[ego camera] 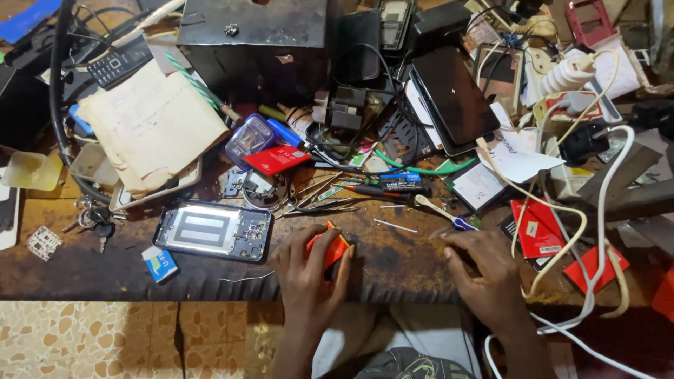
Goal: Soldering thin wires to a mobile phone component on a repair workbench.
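Note:
My left hand [307,275] grips a small orange and black device [330,248] at the near edge of the dark workbench [393,263]. My right hand [484,270] lies flat on the bench to its right, fingers together, with its fingertips near a thin metal pin [394,225]; whether it holds anything I cannot tell. An opened phone [213,230], its back removed, lies left of my left hand. A white-handled tool with a blue tip [445,212] rests just beyond my right hand.
Tweezers and a screwdriver [365,189] lie behind the orange device. A dark tablet [453,95], a paper stack [151,123], red packets [537,228], a key bunch [91,217], white cables [597,231] and a black metal box [249,35] crowd the bench. Tiled floor [105,340] lies below.

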